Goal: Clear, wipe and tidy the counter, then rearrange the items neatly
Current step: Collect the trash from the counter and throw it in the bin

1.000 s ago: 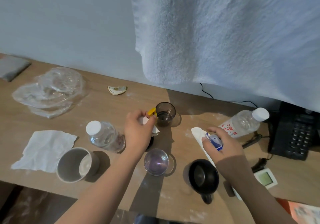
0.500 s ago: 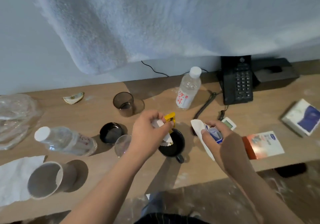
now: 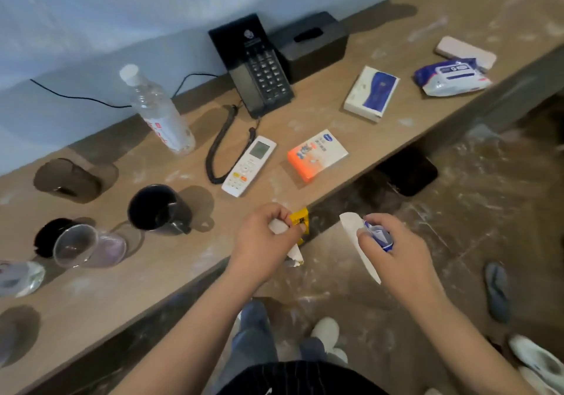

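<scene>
clearing looks barely begun: left hand (image 3: 265, 242) clamps yellow scraps (image 3: 300, 218), right hand (image 3: 396, 254) grips white paper (image 3: 351, 231), by the counter's (image 3: 171, 272) front edge. the black mug (image 3: 158, 208), orange box (image 3: 317, 155) and dust smears (image 3: 433, 28) are left to deal with

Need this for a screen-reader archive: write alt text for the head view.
A person's left hand pinches crumpled white and yellow scraps and the right hand grips a white paper strip and a blue-and-white packet, by the front edge of a wooden counter. On it: black mug, remote, water bottle, phone.
</scene>
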{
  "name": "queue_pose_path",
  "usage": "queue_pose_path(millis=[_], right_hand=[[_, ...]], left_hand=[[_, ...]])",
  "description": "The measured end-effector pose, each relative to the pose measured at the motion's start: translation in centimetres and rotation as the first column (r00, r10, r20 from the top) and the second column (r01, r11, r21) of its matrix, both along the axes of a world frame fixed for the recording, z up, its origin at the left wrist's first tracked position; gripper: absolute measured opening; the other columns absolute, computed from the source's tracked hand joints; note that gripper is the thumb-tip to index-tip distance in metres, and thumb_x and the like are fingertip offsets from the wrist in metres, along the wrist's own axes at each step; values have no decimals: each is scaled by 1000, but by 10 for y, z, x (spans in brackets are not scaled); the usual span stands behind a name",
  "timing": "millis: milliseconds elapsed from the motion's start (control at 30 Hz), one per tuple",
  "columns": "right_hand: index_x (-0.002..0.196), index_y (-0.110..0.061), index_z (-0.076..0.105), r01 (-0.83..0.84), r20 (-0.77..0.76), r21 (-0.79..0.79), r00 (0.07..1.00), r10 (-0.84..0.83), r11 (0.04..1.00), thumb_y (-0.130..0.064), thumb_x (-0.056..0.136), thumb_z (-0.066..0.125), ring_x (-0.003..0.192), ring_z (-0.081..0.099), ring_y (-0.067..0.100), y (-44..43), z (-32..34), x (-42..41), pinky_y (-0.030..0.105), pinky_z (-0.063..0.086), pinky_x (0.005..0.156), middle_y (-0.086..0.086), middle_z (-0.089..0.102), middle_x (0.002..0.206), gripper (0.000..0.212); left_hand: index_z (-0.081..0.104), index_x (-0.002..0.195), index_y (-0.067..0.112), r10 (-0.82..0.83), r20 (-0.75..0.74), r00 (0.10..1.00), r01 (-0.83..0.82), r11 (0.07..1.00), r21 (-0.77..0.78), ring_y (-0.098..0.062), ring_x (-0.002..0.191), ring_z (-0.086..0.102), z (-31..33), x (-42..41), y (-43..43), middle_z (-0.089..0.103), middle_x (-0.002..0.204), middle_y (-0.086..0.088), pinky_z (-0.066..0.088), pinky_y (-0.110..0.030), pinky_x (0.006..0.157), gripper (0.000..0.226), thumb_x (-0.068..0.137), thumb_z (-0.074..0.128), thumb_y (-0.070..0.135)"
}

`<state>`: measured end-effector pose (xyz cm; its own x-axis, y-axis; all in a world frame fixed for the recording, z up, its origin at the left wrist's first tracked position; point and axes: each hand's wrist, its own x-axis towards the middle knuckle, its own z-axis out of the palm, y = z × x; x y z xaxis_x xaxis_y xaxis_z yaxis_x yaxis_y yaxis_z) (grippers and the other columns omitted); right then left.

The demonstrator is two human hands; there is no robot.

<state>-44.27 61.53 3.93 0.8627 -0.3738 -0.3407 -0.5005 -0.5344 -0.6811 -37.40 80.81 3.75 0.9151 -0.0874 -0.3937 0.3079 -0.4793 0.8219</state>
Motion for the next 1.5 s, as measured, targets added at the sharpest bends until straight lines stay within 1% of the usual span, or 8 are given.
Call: queue_pose_path(millis=[200, 467, 667, 767, 867, 1100, 1333, 1500], right_hand=[[117, -30, 58, 130, -28, 0, 991, -130, 991, -35, 93, 57, 81, 56, 2, -74, -13, -59, 22, 42, 65, -10, 59, 99, 25], [119, -24, 60, 284, -88, -12, 955, -284, 959, -35, 93, 57, 83, 53, 10, -139, -37, -92, 27, 37, 70, -9, 57, 96, 29], [121, -21, 58, 340, -149, -18, 929, -339, 940, -37, 94, 53, 80, 53, 12, -181, -57, -74, 20, 37, 60, -2, 63, 101, 31], [119, -20, 58, 358, -186, -22, 916, -356, 933, -39, 95, 52, 79, 52, 13, -205, -65, -52, 20, 37, 60, 2, 66, 103, 32], [112, -21, 60, 408, -207, -5, 893, -400, 913, -42, 94, 54, 78, 51, 14, -227, -74, -27, 28, 36, 64, -3, 60, 89, 28], [80, -28, 45, 477, -232, 5, 856, -463, 879, -43, 93, 53, 68, 51, 8, -275, -100, 18, 21, 34, 56, -10, 51, 71, 21], [98, -21, 53, 469, -247, 16, 858, -451, 883, -44, 93, 52, 79, 55, 17, -320, -135, 48, 23, 36, 57, -3, 58, 86, 23], [127, -14, 54, 449, -265, 24, 864, -427, 893, -40, 97, 50, 86, 54, 17, -362, -171, 70, 30, 41, 74, 6, 65, 112, 41]], left_hand=[[61, 74, 15, -163, -57, 985, 166, 984, 58, -22, 67, 67, -16, -30, -79, 64, 88, -11, 57, -35, 47, 16, 82, 74, 19], [63, 79, 10, -371, -57, 927, 375, 910, 176, -9, 66, 56, -27, -35, -164, 62, 99, -5, 41, -8, 43, 14, 85, 72, 19], [62, 73, 17, -459, -96, 883, 468, 853, 231, -10, 83, 57, -56, -2, -218, 61, 90, 4, 53, -24, 61, 17, 81, 74, 27], [63, 80, 8, -492, -131, 860, 509, 836, 204, -3, 67, 54, -67, 23, -247, 60, 84, 2, 43, -11, 44, 17, 84, 72, 21], [57, 82, 6, -525, -167, 834, 550, 811, 200, 0, 57, 54, -75, 51, -275, 56, 77, 3, 40, -5, 47, 16, 90, 66, 17], [54, 79, 14, -584, -200, 787, 617, 737, 275, -6, 66, 48, -108, 107, -336, 54, 75, 7, 34, -17, 49, 17, 89, 64, 24], [46, 76, 17, -588, -246, 771, 637, 708, 306, -13, 69, 48, -148, 138, -392, 54, 77, 1, 34, -26, 55, 24, 92, 60, 26], [43, 76, 19, -530, -300, 793, 607, 734, 307, -13, 68, 48, -188, 153, -431, 52, 78, 1, 34, -26, 53, 24, 95, 56, 24]])
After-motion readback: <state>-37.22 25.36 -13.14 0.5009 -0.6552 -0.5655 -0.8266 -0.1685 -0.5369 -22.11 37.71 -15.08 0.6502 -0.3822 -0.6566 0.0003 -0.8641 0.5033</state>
